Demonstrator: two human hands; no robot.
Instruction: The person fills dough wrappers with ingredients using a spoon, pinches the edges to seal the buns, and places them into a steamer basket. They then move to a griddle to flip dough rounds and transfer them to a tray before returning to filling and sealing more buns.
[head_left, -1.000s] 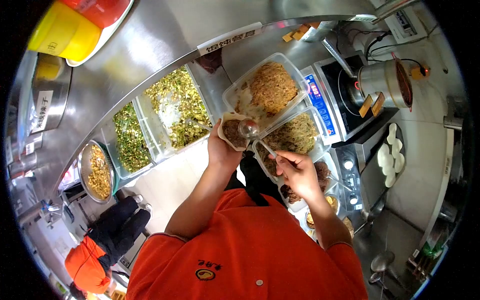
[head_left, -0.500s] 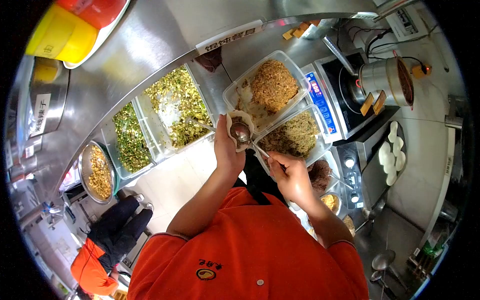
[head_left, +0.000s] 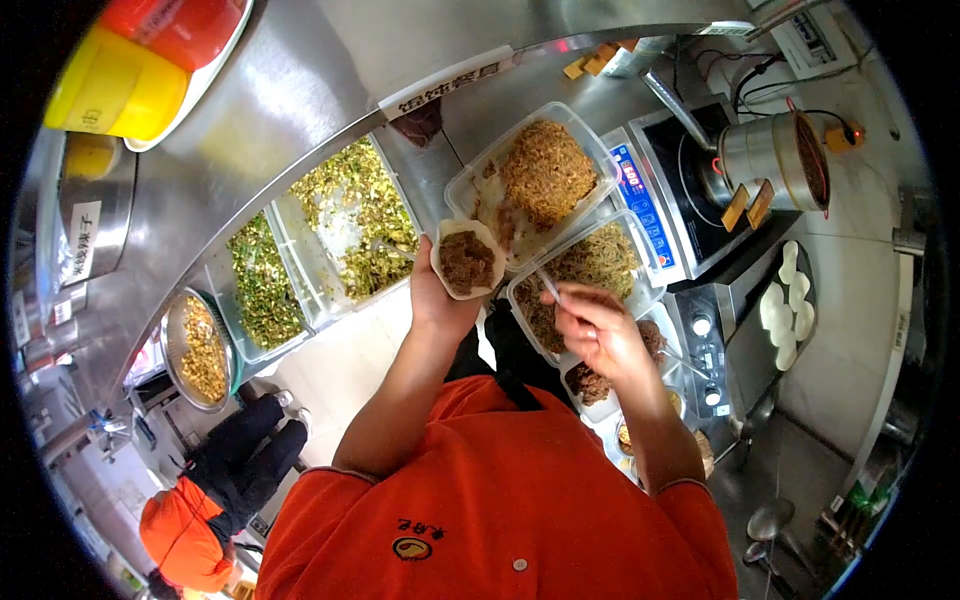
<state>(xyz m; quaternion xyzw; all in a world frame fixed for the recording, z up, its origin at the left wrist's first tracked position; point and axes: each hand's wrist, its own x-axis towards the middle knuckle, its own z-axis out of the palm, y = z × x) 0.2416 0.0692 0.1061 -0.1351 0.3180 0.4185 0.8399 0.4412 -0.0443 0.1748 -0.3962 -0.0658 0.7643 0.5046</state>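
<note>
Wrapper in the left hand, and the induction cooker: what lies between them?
Head view: two clear tubs of brown shredded filling, upper tub and lower tub, lie between the wrapper and cooker.

The steel worktop (head_left: 330, 90) carries two clear tubs of brown filling (head_left: 462, 190). Two tubs of chopped greens (head_left: 283, 235) stand at their left, and an induction cooker (head_left: 690, 210) just beside at their right.

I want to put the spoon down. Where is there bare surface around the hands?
Crowded ahead: the filling tubs and greens tubs sit edge to edge around the left hand, which holds a filled wrapper, and the right hand with the spoon. Bare patches: grey counter right of the white dough pieces, and the steel ledge above the greens tubs.
</note>
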